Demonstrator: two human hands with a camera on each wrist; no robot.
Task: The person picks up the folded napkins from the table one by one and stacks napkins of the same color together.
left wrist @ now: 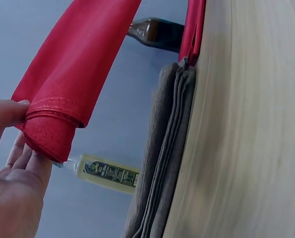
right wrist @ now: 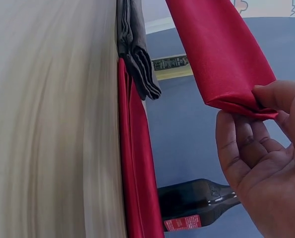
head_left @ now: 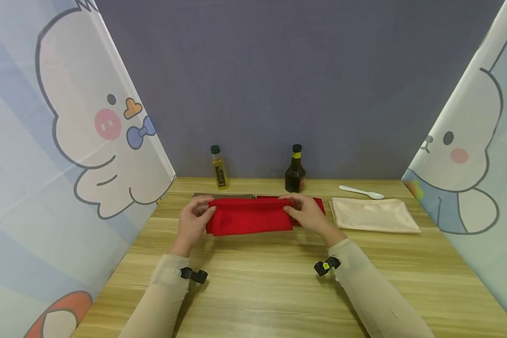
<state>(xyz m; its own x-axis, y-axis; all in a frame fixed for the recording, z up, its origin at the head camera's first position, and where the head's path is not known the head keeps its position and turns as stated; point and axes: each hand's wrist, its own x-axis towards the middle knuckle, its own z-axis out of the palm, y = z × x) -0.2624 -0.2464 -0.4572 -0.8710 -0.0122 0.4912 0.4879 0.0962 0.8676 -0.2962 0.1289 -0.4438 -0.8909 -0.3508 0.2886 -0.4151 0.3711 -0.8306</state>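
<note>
A folded bright red cloth (head_left: 251, 217) is held up off the table between both hands. My left hand (head_left: 193, 220) pinches its left end between thumb and fingers, and the layered hem shows in the left wrist view. At the right end, my right hand (head_left: 307, 213) pinches the cloth the same way. Below and behind it lie a folded grey-brown cloth (left wrist: 162, 148) and a second folded red cloth (right wrist: 135, 163), side by side on the table. In the head view the raised cloth hides much of both.
Behind the cloths stand a yellow oil bottle (head_left: 220, 171) with a green cap and a dark sauce bottle (head_left: 295, 174). To the right, a folded cream cloth (head_left: 373, 215) lies on the wooden table (head_left: 262, 286), with a white spoon (head_left: 360, 191) behind it.
</note>
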